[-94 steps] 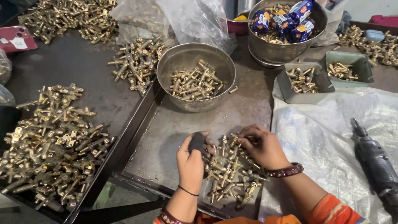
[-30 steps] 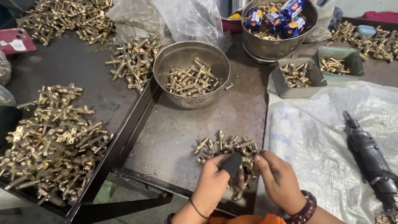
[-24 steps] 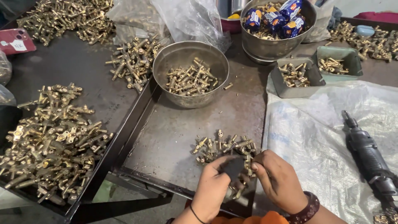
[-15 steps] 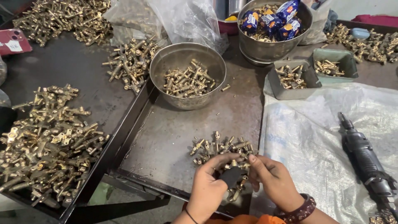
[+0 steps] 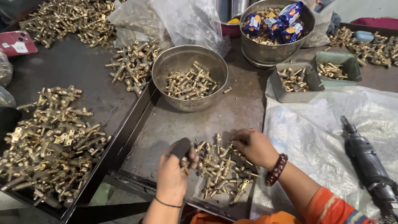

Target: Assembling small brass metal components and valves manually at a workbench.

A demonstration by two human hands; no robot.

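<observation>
My left hand (image 5: 174, 174) grips a black tool handle (image 5: 180, 147) and a small brass fitting at the near edge of the dark metal tray (image 5: 137, 124). My right hand (image 5: 253, 146), with a beaded bracelet on its wrist, rests palm down on the right side of a small pile of brass fittings (image 5: 217, 170) in the tray, fingers curled over the pieces. Whether it holds one is hidden.
A steel bowl (image 5: 188, 79) with brass fittings sits at the tray's far end. Large heaps of fittings (image 5: 49, 141) lie left. A bigger steel bowl (image 5: 273, 29) holds blue packets. Two small trays (image 5: 295, 81) sit right, above a white sack (image 5: 323, 137) and a black power tool (image 5: 367, 159).
Both hands have moved apart and further onto the pile; my left hand shifted left with the black tool, my right hand reached up over the fittings. The view shifted slightly.
</observation>
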